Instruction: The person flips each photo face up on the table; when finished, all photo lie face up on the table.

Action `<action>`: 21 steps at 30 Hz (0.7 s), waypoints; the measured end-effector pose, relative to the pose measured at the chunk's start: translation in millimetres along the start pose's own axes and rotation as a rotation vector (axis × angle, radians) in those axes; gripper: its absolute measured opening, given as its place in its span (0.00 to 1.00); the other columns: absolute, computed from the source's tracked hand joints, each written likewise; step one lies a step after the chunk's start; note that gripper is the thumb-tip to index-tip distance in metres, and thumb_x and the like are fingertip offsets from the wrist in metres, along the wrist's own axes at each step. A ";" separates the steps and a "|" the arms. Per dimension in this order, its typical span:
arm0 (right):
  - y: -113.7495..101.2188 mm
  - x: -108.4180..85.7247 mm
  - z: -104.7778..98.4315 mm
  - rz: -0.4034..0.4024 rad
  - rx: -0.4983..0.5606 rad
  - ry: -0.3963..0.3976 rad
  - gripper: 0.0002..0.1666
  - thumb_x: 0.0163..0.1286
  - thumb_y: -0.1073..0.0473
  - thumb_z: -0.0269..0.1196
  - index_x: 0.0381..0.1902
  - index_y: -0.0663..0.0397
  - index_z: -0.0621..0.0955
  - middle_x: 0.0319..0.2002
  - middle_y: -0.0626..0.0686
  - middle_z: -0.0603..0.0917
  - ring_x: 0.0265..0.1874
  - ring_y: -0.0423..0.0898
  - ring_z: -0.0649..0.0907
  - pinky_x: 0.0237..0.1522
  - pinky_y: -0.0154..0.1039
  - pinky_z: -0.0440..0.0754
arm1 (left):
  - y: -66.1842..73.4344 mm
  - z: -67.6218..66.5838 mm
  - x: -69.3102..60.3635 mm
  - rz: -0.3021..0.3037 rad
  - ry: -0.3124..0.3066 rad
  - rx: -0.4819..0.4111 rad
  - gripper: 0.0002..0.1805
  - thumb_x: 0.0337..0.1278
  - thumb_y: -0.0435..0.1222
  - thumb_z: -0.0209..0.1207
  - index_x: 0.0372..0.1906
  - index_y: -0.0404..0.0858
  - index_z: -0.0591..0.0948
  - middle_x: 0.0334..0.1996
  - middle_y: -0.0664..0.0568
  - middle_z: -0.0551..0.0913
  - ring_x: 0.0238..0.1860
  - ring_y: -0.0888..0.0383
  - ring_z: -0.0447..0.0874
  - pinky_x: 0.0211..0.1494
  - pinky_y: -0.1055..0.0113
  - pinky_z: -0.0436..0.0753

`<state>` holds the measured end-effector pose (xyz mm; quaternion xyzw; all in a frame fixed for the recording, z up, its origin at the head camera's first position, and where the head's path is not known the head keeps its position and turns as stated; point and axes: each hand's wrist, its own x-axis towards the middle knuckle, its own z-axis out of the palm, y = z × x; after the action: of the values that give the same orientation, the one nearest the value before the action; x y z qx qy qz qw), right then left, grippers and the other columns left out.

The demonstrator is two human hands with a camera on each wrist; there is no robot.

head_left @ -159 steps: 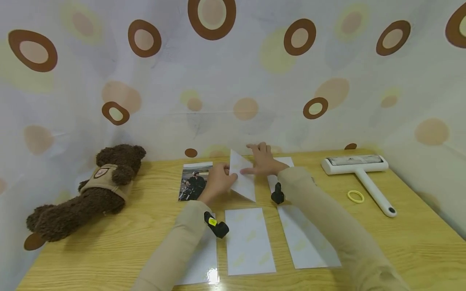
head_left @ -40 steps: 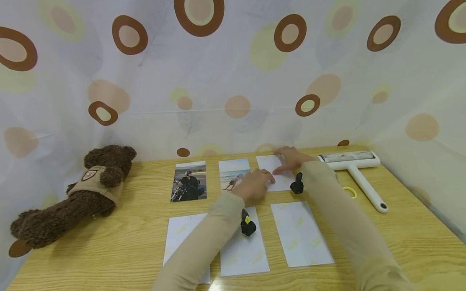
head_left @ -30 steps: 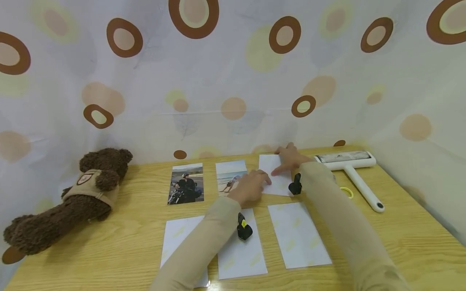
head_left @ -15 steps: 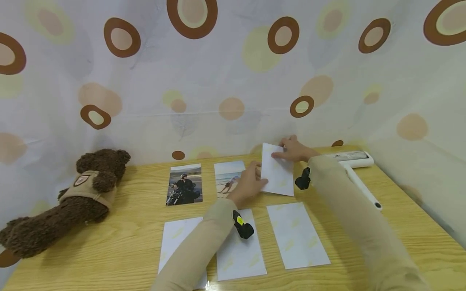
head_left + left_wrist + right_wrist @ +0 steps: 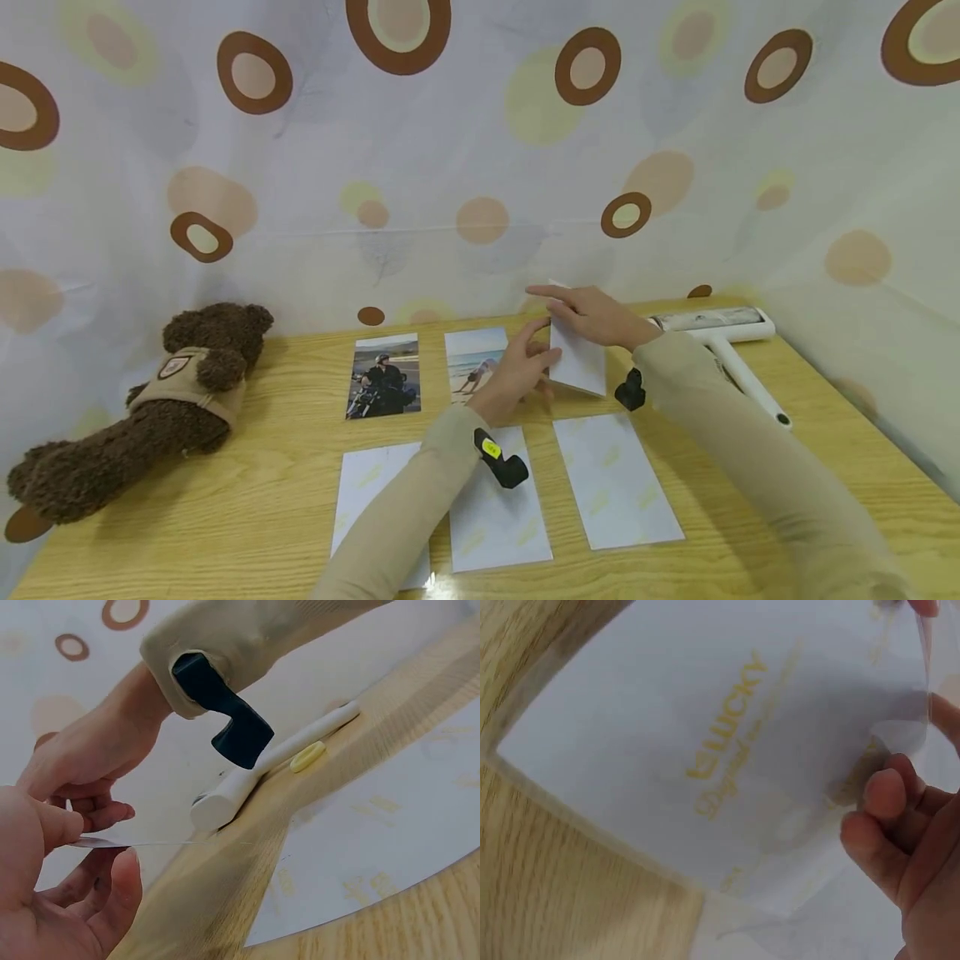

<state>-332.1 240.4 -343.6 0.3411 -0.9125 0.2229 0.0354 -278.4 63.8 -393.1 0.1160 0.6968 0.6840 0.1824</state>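
Note:
A photo print [image 5: 579,360] is tilted up off the table at the back, its white back facing me. In the right wrist view, the back of the photo [image 5: 645,742] bears yellow "LUCKY Digital" lettering. My left hand [image 5: 517,371] pinches its left edge, thumb above and fingers below, as the left hand [image 5: 45,877] shows in its own wrist view. My right hand [image 5: 603,318] lies across the upper part, index finger stretched left; whether it touches the print is unclear. Left of it lie a beach photo [image 5: 472,358] and a motorcycle photo [image 5: 384,377], both picture side up.
Three white-backed prints lie in the front row, such as the right one [image 5: 618,483]; my left sleeve partly covers two. A white lint-roller-like tool [image 5: 742,367] is at right, with a yellow ring [image 5: 307,756] near its handle. A brown teddy bear [image 5: 187,375] lies left.
The beach photo was turned picture side up earlier. The third back-row print, flat a second ago, has been lifted and tilted. My right hand has shifted left across its top.

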 end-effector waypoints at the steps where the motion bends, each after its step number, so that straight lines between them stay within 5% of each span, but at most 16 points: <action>1: -2.2 -0.1 -0.6 0.004 -0.016 -0.010 0.23 0.79 0.51 0.45 0.64 0.51 0.74 0.17 0.49 0.73 0.16 0.42 0.70 0.32 0.43 0.75 | 0.7 1.3 0.2 0.004 0.003 -0.001 0.30 0.68 0.37 0.54 0.72 0.56 0.61 0.49 0.47 0.78 0.15 0.57 0.75 0.26 0.66 0.82; 5: -6.0 -1.9 -6.3 0.074 0.008 -0.036 0.17 0.78 0.53 0.47 0.40 0.53 0.81 0.22 0.51 0.78 0.15 0.45 0.77 0.27 0.42 0.79 | 1.5 6.5 2.7 0.030 -0.014 -0.009 0.27 0.69 0.40 0.54 0.71 0.53 0.64 0.49 0.46 0.78 0.23 0.59 0.75 0.29 0.67 0.82; 10: -4.4 -4.4 -14.1 0.109 0.113 -0.040 0.17 0.78 0.52 0.48 0.32 0.54 0.75 0.20 0.51 0.75 0.11 0.48 0.75 0.21 0.38 0.76 | 2.0 9.9 3.7 0.067 -0.085 0.002 0.26 0.72 0.46 0.49 0.71 0.45 0.64 0.59 0.42 0.74 0.46 0.51 0.78 0.46 0.58 0.83; 15: -1.6 -4.7 -16.7 0.122 0.142 0.041 0.16 0.77 0.54 0.50 0.31 0.57 0.73 0.24 0.52 0.73 0.22 0.45 0.74 0.37 0.44 0.76 | 1.6 8.4 0.5 0.136 -0.133 0.277 0.30 0.71 0.54 0.45 0.72 0.46 0.63 0.69 0.49 0.65 0.67 0.48 0.64 0.65 0.51 0.70; 21: 11.2 -14.2 -12.1 0.219 0.261 0.000 0.06 0.71 0.63 0.54 0.43 0.59 0.74 0.45 0.58 0.77 0.45 0.53 0.78 0.52 0.53 0.75 | -7.7 6.9 -4.7 0.225 -0.076 0.636 0.33 0.67 0.51 0.53 0.73 0.47 0.62 0.70 0.45 0.60 0.71 0.47 0.54 0.70 0.49 0.63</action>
<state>-329.5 261.7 -340.1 0.2411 -0.9076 0.3421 -0.0339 -270.6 67.9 -400.3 0.2689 0.8507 0.4433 0.0863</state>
